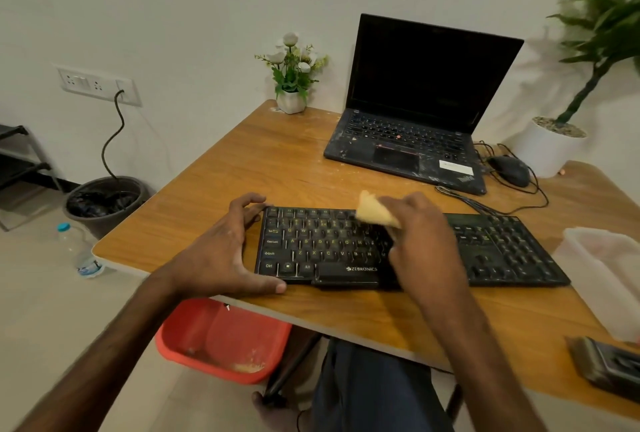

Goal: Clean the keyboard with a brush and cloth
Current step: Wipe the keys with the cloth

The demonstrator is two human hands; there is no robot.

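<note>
A black keyboard [502, 251] lies across the wooden table [277, 168] near its front edge. My left hand [221, 251] grips the keyboard's left end, thumb on the front edge and fingers curled over the back corner. My right hand [422, 234] is closed on a yellow cloth [375, 213] and presses it on the keys in the middle of the keyboard. The cloth is blurred. A dark brush [609, 365] lies at the table's right front edge, away from both hands.
An open black laptop [415, 126] stands behind the keyboard, a mouse [510, 170] with cables to its right. A small flower pot [292, 99] sits at the back corner. A translucent tub [602, 272] is on the right. On the floor: red basin [221, 338], bin [104, 199], bottle [78, 248].
</note>
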